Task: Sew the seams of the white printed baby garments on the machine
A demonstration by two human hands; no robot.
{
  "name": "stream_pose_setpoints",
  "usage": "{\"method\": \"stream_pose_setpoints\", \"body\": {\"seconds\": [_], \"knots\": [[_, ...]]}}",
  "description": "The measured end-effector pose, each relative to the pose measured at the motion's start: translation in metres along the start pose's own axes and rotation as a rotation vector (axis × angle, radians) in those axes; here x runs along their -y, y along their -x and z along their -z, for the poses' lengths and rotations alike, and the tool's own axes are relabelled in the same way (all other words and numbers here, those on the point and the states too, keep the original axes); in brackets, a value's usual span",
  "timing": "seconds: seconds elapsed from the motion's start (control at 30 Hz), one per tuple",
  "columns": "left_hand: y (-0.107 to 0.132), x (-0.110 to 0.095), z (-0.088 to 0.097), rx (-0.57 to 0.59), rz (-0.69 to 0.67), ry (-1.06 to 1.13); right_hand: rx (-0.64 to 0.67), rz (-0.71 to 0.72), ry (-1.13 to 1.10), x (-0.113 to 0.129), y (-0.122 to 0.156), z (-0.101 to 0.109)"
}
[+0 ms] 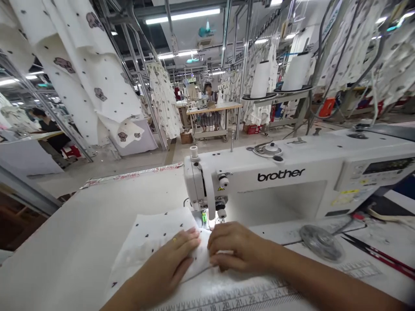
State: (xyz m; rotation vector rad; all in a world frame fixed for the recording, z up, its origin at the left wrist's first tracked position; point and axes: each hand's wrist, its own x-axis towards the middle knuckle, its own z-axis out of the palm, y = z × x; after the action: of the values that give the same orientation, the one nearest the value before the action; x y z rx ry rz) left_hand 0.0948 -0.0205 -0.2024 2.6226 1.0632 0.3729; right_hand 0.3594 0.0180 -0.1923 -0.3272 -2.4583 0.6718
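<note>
left hand (pixel 168 261) lies flat and open on a piece of white printed fabric (pixel 152 235), pressing down rather than gripping, with a ring on one finger. right hand (pixel 236 248) is curled closed, its fingers (pixel 223 259) apparently pinching a raised fold of the same fabric.

in the head view, the fabric lies on the table (pixel 65 224) directly in front of the brother sewing machine (pixel 259 172), its far edge close to the presser foot (pixel 205 218). whether it passes under the foot cannot be told. it looks light, soft and thin, so it will likely crease and slide easily. the surest hold seems to be flat fingertip pressure on both sides of the fold, close to the machine.

in front of the sewing machine, a printed ruler scale (pixel 233 298) runs along the table. to its right lie a clear round disc (pixel 320 242) and long red-and-black scissors (pixel 379 257). beyond the sewing machine, printed fabric panels (pixel 97 77) hang from metal racks, and a co-worker (pixel 208 97) sits at another table (pixel 214 107).
</note>
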Motion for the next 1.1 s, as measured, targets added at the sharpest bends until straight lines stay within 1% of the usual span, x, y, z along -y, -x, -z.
{"method": "stream_pose_setpoints", "body": {"seconds": [0.1,0.17,0.27,0.37,0.5,0.63,0.73,0.87,1.1], "knots": [[-0.001,-0.006,-0.002,-0.01,-0.03,-0.009,0.037,-0.005,0.181,-0.002,0.0,0.005],[-0.005,-0.004,-0.002,-0.011,-0.032,-0.017,0.092,-0.009,0.275,-0.004,0.002,0.005],[-0.011,0.0,0.0,0.021,-0.068,-0.026,0.17,0.004,0.373,-0.005,0.004,0.005],[-0.02,0.002,0.001,0.034,-0.101,-0.029,0.184,0.012,0.444,-0.007,0.003,0.008],[-0.032,0.008,0.001,0.006,-0.134,-0.049,0.18,-0.008,0.511,-0.011,0.003,0.013],[-0.04,0.018,0.001,-0.023,-0.176,-0.072,0.175,-0.038,0.515,-0.013,0.004,0.014],[-0.043,0.023,0.004,-0.013,-0.207,-0.079,0.185,-0.056,0.496,-0.014,0.004,0.014],[-0.046,0.024,0.008,-0.006,-0.223,-0.084,0.186,-0.079,0.481,-0.013,0.003,0.015],[-0.05,0.028,0.009,-0.017,-0.239,-0.069,0.18,-0.103,0.454,-0.015,0.006,0.015]]}}
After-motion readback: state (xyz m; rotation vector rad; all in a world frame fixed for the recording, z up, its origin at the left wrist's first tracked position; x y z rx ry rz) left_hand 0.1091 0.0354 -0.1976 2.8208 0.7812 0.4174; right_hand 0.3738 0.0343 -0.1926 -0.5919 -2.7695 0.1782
